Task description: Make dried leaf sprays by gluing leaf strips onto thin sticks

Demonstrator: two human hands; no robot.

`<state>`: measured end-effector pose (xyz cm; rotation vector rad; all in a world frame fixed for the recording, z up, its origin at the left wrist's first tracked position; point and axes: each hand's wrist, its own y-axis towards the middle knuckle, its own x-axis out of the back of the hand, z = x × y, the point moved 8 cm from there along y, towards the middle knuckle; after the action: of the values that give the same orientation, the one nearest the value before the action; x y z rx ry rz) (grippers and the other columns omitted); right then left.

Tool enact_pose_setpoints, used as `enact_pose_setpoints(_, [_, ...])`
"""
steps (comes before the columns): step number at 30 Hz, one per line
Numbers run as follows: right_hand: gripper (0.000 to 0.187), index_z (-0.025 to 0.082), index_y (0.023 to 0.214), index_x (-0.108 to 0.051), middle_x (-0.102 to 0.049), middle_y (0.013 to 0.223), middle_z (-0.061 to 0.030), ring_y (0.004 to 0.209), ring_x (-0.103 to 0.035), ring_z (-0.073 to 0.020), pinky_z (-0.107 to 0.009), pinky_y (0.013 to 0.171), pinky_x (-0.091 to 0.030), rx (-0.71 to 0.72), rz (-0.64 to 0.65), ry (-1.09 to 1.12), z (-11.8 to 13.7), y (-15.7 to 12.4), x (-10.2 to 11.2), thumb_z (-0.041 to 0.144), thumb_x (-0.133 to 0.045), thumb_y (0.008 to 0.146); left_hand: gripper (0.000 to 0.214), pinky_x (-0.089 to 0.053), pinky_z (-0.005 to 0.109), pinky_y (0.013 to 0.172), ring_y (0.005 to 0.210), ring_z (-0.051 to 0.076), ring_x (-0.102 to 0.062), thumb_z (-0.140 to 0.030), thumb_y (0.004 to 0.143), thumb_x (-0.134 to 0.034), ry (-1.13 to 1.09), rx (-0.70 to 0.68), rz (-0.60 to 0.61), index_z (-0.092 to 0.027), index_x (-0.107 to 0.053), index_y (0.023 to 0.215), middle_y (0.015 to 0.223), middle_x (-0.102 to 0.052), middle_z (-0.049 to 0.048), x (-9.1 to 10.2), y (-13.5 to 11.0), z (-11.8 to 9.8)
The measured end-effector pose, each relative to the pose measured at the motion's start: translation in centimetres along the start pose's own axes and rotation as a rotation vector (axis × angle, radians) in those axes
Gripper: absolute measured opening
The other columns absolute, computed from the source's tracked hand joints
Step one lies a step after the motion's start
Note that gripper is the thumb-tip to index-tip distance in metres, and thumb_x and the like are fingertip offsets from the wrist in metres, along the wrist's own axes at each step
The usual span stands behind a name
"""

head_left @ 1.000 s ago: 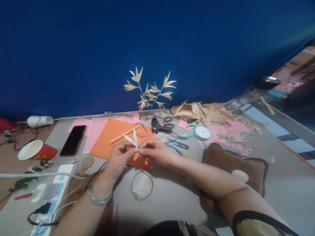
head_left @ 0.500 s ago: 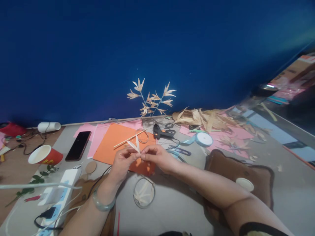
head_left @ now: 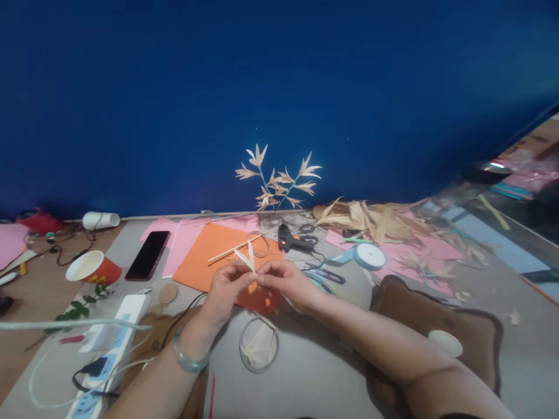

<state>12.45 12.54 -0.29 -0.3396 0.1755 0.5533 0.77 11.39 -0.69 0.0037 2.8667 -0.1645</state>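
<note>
My left hand (head_left: 227, 288) and my right hand (head_left: 286, 282) meet at the fingertips over the orange paper sheet (head_left: 218, 256). Together they pinch a small bunch of pale dried leaf strips (head_left: 248, 259) that fan upward from my fingers. Both hands are closed in a pinch. A green bangle (head_left: 190, 361) sits on my left wrist. Just below my hands lies a clear round ring (head_left: 258, 351) with pale leaf strips inside it.
A dried-leaf branch (head_left: 279, 177) stands against the blue wall. A black glue gun (head_left: 293, 240), scissors (head_left: 325, 274), a light-blue ribbon roll (head_left: 369, 256) and a husk pile (head_left: 375, 215) lie behind. At left are a phone (head_left: 147, 263), a red cup (head_left: 94, 269) and a power strip (head_left: 109, 349). A brown cushion (head_left: 437, 331) lies at right.
My hands keep the same pinch on the leaf strips. The view has shifted, so everything sits slightly lower and further right in the picture.
</note>
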Motion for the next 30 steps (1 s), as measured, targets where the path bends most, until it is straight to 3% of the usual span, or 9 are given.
enact_pose_setpoints(15, [0.030, 0.014, 0.076, -0.062, -0.060, 0.056, 0.0040, 0.041, -0.050, -0.0063, -0.017, 0.037, -0.040, 0.050, -0.052, -0.003, 0.1, 0.4, 0.3, 0.039, -0.076, 0.067, 0.016, -0.042, 0.024, 0.063, 0.061, 0.011, -0.051, -0.023, 0.064, -0.077, 0.041, 0.000, -0.095, -0.014, -0.064, 0.060, 0.060, -0.058, -0.0013, -0.5, -0.4, -1.4])
enact_pose_setpoints(30, [0.030, 0.015, 0.078, -0.064, -0.061, 0.059, 0.0027, 0.042, -0.050, -0.0069, -0.017, 0.037, -0.040, 0.047, -0.037, -0.020, -0.7, 0.8, 0.5, 0.040, -0.075, 0.069, 0.020, -0.044, 0.026, 0.069, 0.067, 0.012, -0.056, -0.031, 0.062, -0.079, -0.034, -0.015, -0.150, -0.015, -0.067, 0.066, 0.068, -0.063, 0.0004, 0.7, -0.1, 0.8])
